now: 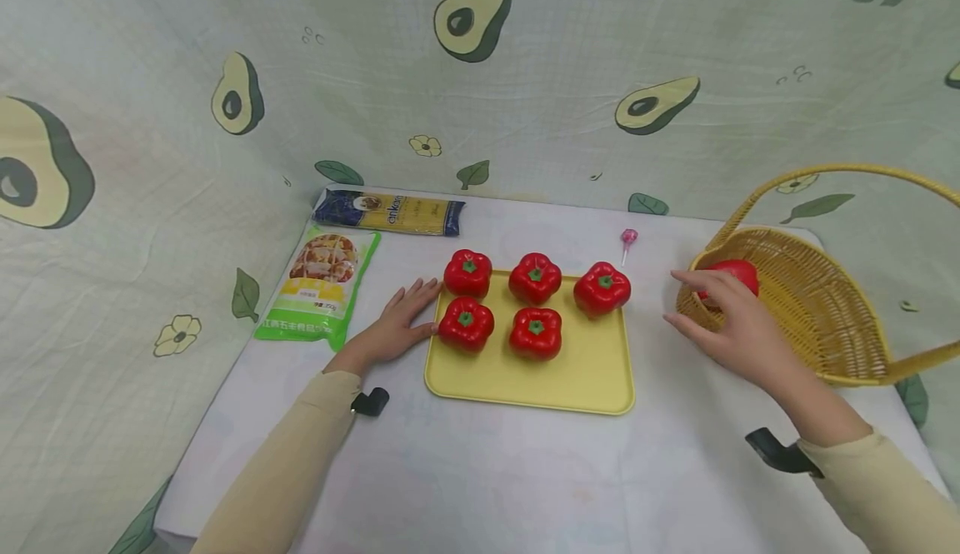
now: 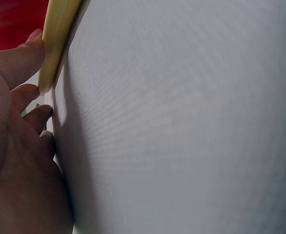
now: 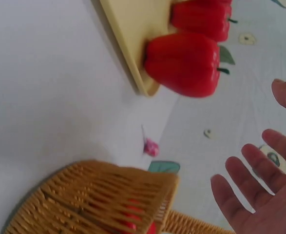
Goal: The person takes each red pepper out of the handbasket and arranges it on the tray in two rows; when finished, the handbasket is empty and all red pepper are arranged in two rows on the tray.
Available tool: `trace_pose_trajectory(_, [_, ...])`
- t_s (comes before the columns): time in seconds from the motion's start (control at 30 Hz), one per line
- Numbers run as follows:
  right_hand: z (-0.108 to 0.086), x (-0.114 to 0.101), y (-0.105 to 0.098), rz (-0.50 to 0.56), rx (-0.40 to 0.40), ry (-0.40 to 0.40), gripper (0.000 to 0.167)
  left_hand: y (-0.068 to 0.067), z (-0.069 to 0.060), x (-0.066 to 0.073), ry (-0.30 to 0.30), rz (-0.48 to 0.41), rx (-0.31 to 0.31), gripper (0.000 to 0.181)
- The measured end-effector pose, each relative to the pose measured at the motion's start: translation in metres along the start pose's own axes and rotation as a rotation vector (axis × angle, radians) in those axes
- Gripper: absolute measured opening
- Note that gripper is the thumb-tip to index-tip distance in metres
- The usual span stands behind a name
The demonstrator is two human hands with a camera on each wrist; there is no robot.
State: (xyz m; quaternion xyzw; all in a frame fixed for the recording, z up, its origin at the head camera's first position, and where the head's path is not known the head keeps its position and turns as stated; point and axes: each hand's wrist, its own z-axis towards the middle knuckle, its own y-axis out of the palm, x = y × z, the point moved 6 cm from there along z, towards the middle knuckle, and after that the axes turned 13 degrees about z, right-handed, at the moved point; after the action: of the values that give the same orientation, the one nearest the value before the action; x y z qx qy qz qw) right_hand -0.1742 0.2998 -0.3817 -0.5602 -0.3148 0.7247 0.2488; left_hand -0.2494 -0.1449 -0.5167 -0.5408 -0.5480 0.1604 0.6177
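Note:
My left hand (image 1: 393, 325) rests at the left edge of a yellow tray (image 1: 525, 383), its thumb touching the rim in the left wrist view. Several red bell peppers stand on that tray, among them a front left one (image 1: 466, 324), a front middle one (image 1: 536, 334) and a right one (image 1: 602, 290). My right hand (image 1: 738, 329) hovers with spread fingers over the near left rim of a yellow wicker basket (image 1: 832, 321), holding nothing. Inside the basket lies another red bell pepper (image 1: 737, 274), partly hidden by the hand and rim.
A pink lollipop (image 1: 628, 237) lies behind the tray's right corner. At the back left are a blue and yellow pasta packet (image 1: 390, 212) and a green food pouch (image 1: 318, 283). The basket's tall handle (image 1: 825, 169) arches up. An avocado-print cloth (image 1: 555, 121) hangs behind the table.

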Motion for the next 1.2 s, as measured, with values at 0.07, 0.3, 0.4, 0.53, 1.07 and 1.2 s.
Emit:
trace_pose_trajectory(0.07, [0.0, 0.004, -0.006, 0.005, -0.002, 0.019, 0.061, 0.0, 0.0, 0.0, 0.003, 0.001, 0.002, 0.076])
trace_pose_trajectory(0.3, [0.002, 0.018, -0.024, -0.017, -0.019, 0.097, 0.062, 0.001, 0.001, -0.001, 0.013, 0.006, 0.007, 0.076])
trace_pose_trajectory(0.4, [0.003, 0.023, -0.03, -0.047, -0.024, 0.125, 0.062, 0.001, 0.001, -0.001, 0.014, 0.007, 0.01, 0.076])
trace_pose_trajectory(0.53, [0.005, 0.031, -0.039, -0.059, -0.024, 0.122, 0.061, 0.001, 0.001, -0.002, 0.011, 0.009, 0.013, 0.076])
trace_pose_trajectory(1.07, [0.021, 0.072, -0.065, -0.006, -0.084, 0.217, 0.063, 0.0, 0.0, -0.001, 0.01, 0.001, 0.005, 0.077])
trace_pose_trajectory(1.2, [0.026, 0.082, -0.069, 0.016, -0.095, 0.233, 0.064, 0.001, 0.0, 0.0, 0.008, -0.001, 0.006, 0.077])
